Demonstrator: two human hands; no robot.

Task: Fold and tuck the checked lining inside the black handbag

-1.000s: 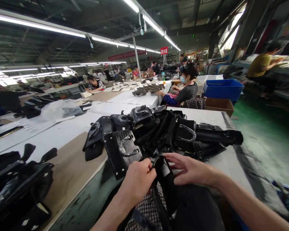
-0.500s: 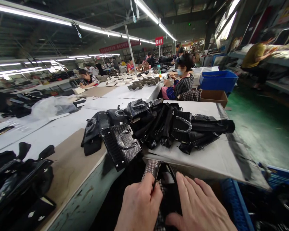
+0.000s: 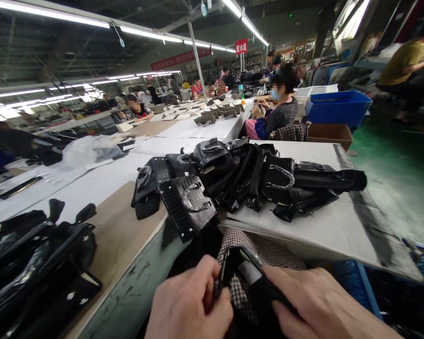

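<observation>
While the left hand (image 3: 191, 306) stays clamped on the checked bag (image 3: 265, 249), the right hand (image 3: 321, 306) now clamps it too.

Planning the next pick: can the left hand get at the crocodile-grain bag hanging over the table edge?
Probably yes. The crocodile-grain bag overhangs the table just beyond the left hand, nothing between them; but that hand grips the checked-lined bag and would have to let go first.

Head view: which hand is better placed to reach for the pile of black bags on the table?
Right, probably. The left hand grips the edge of the checked-lined bag, while the right hand only rests flat on it, and the pile of black bags stretches toward that side.
</observation>
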